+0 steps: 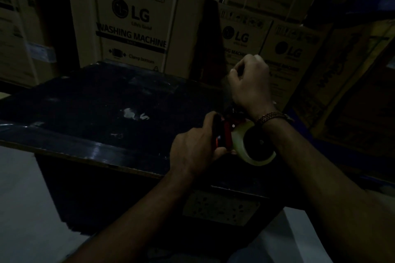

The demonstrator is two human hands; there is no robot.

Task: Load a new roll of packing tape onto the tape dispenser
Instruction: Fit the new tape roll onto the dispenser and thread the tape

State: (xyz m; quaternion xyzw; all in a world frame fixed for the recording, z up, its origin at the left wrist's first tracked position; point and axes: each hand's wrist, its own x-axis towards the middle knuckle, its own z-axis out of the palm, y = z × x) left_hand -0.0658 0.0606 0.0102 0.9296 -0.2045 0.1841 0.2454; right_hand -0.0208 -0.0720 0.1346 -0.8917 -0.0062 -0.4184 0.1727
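Observation:
The scene is dim. My left hand grips the handle of a red and black tape dispenser over the near right edge of a dark table. A pale roll of packing tape sits on the dispenser's hub, its dark core facing me. My right hand is raised above the dispenser's front end with fingers curled and pinched together; a faint strip of tape seems to run up from the dispenser to those fingers, though the dark blurs it. A beaded bracelet circles my right wrist.
A dark glossy table top with pale scuffs spreads to the left. Large LG washing machine cartons stand behind it, with more cartons at the right. Pale floor shows below left.

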